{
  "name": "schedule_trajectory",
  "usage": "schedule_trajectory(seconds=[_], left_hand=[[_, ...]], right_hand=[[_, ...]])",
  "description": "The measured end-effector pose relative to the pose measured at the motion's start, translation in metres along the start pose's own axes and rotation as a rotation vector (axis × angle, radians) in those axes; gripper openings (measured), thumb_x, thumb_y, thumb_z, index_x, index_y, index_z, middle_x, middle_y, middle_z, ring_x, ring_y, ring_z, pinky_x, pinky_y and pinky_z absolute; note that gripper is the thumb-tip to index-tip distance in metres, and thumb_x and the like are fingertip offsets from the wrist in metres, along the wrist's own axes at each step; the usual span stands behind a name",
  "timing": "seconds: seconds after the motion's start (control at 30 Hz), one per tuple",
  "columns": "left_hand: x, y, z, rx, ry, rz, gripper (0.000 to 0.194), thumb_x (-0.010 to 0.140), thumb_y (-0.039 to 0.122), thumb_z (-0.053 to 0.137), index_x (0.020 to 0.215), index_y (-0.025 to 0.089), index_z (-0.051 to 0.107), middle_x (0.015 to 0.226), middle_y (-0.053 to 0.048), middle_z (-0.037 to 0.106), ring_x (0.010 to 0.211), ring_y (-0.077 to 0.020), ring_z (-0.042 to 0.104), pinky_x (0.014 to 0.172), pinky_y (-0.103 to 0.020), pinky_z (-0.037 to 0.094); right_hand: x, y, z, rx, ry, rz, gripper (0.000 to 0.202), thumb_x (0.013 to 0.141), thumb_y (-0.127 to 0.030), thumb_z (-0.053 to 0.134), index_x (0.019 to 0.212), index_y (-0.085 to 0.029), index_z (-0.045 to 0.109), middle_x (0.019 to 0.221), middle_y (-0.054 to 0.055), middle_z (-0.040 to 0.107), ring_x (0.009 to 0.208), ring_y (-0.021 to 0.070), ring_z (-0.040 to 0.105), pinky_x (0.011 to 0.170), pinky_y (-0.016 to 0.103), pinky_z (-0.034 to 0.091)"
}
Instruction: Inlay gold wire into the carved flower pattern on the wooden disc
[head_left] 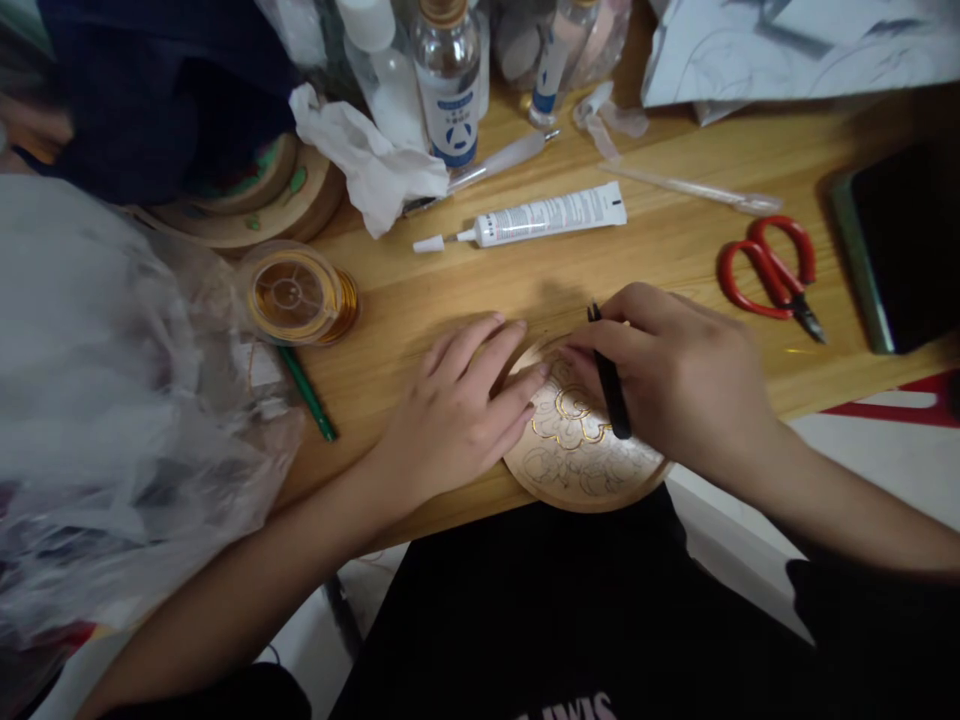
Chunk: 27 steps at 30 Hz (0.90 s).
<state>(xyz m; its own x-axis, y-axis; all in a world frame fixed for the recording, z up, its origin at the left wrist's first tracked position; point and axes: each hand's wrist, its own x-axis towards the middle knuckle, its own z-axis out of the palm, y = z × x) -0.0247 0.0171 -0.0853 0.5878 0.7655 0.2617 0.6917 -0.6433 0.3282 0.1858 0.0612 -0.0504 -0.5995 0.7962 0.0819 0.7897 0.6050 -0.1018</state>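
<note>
Being steadied, seemingly, by the left hand [466, 418], fingers parted, the disc [568, 458] is overhung by tweezers [613, 398] clamped in the right hand [690, 375].

Smooth wooden disc [559, 487], shiny wire [574, 445]

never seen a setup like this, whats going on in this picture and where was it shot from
There's no machine here, just a person working with bare hands. The single picture comes from a camera worn on the head, looking down.

The left hand lies mostly open, its fingers at the edge of a round board patterned with grey and gold lines. The right hand holds what look like black tweezers over that board.

Around them on the wooden table lie a spool of golden wire, a white tube, red-handled cutters and, at the right, what looks like a phone.
</note>
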Motion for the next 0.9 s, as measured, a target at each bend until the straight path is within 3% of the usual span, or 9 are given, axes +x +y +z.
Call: schedule_trajectory(seconds=[0.37, 0.57, 0.9], left_hand=[[0.0, 0.0, 0.0, -0.025, -0.008, -0.015, 0.025, 0.094, 0.025, 0.058, 0.116, 0.016, 0.066, 0.135, -0.019, 0.059, 0.129, -0.0357, 0.053, 0.101, -0.053, 0.047], [0.0, 0.0, 0.001, -0.012, 0.004, -0.015, 0.025, 0.094, 0.025, 0.059, 0.116, 0.016, 0.067, 0.134, -0.02, 0.06, 0.127, -0.0361, 0.054, 0.099, -0.053, 0.048], [0.0, 0.0, 0.002, -0.023, 0.013, -0.028, 0.025, 0.094, 0.026, 0.06, 0.116, 0.016, 0.067, 0.135, -0.018, 0.06, 0.128, -0.0346, 0.054, 0.101, -0.052, 0.048]], right_hand=[[-0.001, -0.004, -0.001, -0.009, -0.02, 0.039, 0.021, 0.089, -0.022, 0.053, 0.08, -0.019, 0.072, 0.078, 0.005, 0.065, 0.063, 0.0142, 0.052, 0.051, 0.027, 0.024], [-0.005, -0.007, 0.002, -0.022, 0.085, 0.025, 0.016, 0.082, -0.014, 0.058, 0.079, -0.019, 0.073, 0.075, 0.004, 0.066, 0.059, 0.0135, 0.052, 0.047, 0.026, 0.023], [-0.006, -0.015, 0.004, -0.01, 0.078, 0.136, 0.015, 0.085, -0.024, 0.061, 0.077, -0.02, 0.073, 0.073, 0.003, 0.065, 0.056, 0.0117, 0.048, 0.048, 0.026, 0.024]])
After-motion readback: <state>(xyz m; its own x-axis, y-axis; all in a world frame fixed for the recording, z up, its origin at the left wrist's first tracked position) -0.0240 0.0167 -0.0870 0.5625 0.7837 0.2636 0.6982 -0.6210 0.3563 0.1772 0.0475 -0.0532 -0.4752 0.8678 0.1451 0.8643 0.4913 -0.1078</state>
